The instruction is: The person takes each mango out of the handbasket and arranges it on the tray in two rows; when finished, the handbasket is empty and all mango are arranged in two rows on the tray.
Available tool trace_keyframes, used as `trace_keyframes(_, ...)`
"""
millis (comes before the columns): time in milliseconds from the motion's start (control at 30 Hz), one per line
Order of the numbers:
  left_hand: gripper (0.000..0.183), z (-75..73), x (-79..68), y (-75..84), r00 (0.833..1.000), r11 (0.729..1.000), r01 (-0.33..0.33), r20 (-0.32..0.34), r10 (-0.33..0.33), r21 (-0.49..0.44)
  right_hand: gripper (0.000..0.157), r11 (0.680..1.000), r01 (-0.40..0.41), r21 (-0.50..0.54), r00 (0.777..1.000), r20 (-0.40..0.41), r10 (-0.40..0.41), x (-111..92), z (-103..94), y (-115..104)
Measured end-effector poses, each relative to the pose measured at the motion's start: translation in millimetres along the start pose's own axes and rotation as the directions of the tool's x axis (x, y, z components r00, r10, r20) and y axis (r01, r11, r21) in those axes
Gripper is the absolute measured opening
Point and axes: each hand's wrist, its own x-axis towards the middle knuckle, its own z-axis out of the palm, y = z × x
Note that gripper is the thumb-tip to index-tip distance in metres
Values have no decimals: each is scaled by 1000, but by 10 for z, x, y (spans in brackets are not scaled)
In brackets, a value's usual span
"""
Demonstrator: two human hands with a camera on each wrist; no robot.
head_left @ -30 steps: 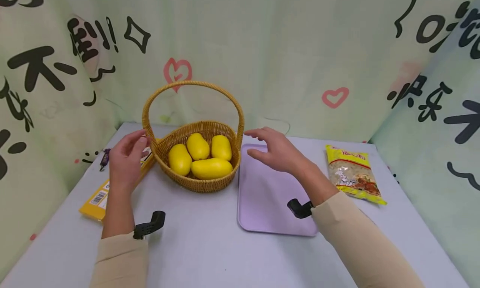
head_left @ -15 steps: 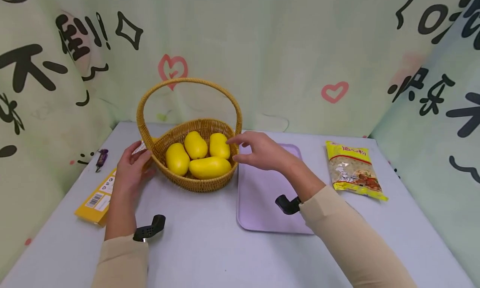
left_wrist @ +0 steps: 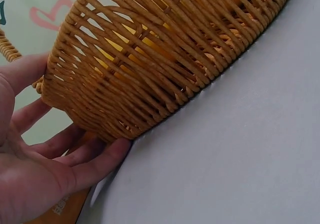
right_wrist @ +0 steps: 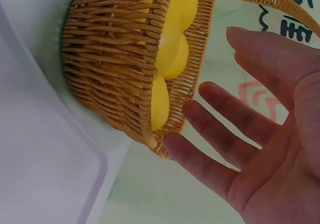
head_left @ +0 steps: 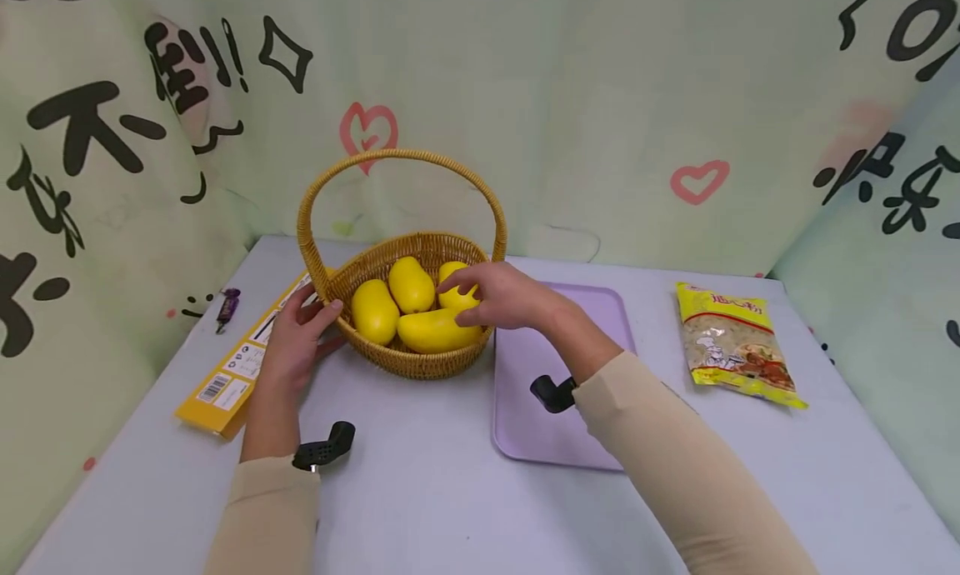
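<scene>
A wicker basket [head_left: 416, 365] with a tall arched handle holds several yellow mangoes [head_left: 375, 312]. At its left side, my left hand [head_left: 298, 333] touches the outer wall near the handle's base. In the left wrist view, the thumb reaches the rim and the spread fingers [left_wrist: 100, 166] rest low against the weave. My right hand [head_left: 510, 296] hovers over the basket's right side, fingers spread and slightly bent, just above the right-hand mangoes. The right wrist view shows nothing in the hand and its fingertips [right_wrist: 175, 141] near the basket rim.
A lilac tray [head_left: 540, 425] lies right of the basket, partly under my right forearm. Farther right is a yellow-and-clear food packet [head_left: 738, 346]. A flat yellow box [head_left: 225, 387] lies beside my left forearm, with a small purple-wrapped item [head_left: 228, 308] behind it. Curtains [head_left: 600, 100] surround the table.
My left hand has moved right, onto the basket's side. My right hand has moved left from beyond the handle to over the mangoes. The basket stays in place on the table.
</scene>
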Motion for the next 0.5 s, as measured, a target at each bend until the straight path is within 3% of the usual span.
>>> trace_keyframes(500, 68, 28, -24, 33, 1000, 999, 22, 22, -21, -50, 49, 998, -60, -25, 998, 32, 61, 132, 68, -44)
